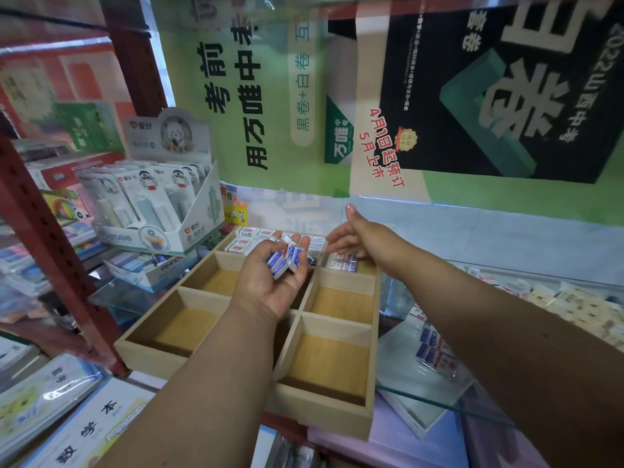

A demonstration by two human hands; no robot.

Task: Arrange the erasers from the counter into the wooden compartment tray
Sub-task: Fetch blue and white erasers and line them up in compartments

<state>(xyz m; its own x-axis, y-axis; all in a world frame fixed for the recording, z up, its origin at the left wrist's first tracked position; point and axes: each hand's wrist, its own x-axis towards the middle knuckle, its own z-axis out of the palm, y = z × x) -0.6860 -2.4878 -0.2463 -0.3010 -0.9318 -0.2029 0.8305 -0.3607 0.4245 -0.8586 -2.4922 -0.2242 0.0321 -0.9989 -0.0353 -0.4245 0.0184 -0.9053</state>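
Erasers [285, 259], small white blocks in blue-and-red wrappers, fill the cupped left hand [270, 282]; right fingers [337, 243] extended.

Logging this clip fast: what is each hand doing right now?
Left hand: palm up, fingers curled round a bunch of erasers.
Right hand: open, fingers reaching into the tray's far right compartment.

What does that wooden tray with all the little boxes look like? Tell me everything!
The light wooden compartment tray is a shallow rectangular grid of square cells with thin walls. It lies flat on the counter. Small white wrapped erasers fill its far cells; the visible near cells are empty. The left hand hovers above, cupping more erasers.
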